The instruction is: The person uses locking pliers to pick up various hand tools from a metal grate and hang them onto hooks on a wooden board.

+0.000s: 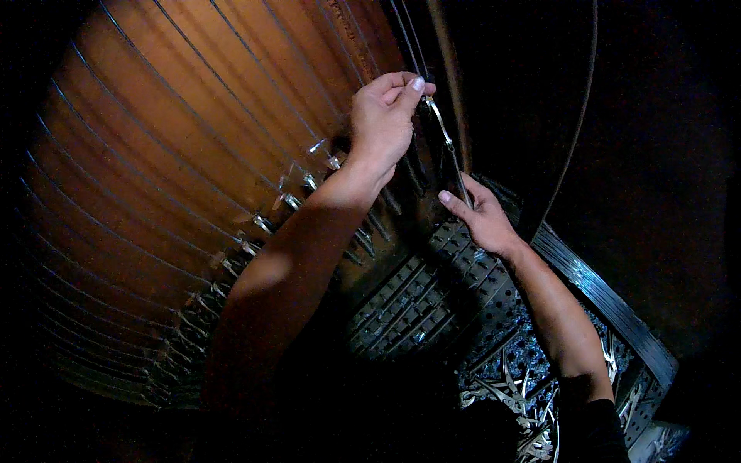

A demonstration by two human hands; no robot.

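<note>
Nearest, below the right hand, a dark tray with a perforated floor holds a loose heap of pale strips; its ribbed metal rim runs along the far side of the right forearm. The right arm comes up from the lower edge in a dark sleeve, hand half open, fingers pressed to the lower end of a thin metal strip. The left arm rises bare from lower centre, wrist bent, and the left hand is closed in a pinch, thumb and fingertips holding the strip's upper end. The strip runs slanting between the two hands. Beyond and left of the left hand, an orange-brown wooden panel is crossed by taut wires ending in small metal clips.
</note>
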